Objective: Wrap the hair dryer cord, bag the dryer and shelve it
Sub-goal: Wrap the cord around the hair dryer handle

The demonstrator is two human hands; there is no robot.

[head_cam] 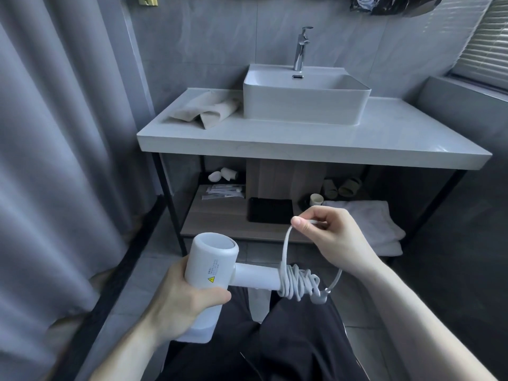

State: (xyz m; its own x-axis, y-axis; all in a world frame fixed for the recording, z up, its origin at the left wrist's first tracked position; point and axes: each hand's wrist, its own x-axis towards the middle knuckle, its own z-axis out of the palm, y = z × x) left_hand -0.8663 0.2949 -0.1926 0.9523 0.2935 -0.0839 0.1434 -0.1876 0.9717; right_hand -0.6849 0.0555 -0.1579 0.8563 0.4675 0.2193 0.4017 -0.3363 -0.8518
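A white hair dryer (211, 266) is low in the head view, its barrel upright and its handle pointing right. My left hand (181, 295) grips the barrel from below. The white cord (298, 281) is wound in several loops around the end of the handle, with the plug (319, 296) hanging at the coil's right. My right hand (332, 235) pinches a free loop of the cord above the coil. A beige cloth bag (209, 108) lies crumpled on the counter, left of the sink. The wooden shelf (217, 221) runs under the counter.
A white basin (305, 100) with a chrome tap (301, 48) stands on the grey counter (384, 136). The shelf carries a black tray (269, 210), folded white towels (379, 226), sachets, a cup and slippers. A grey curtain (55, 160) hangs at the left.
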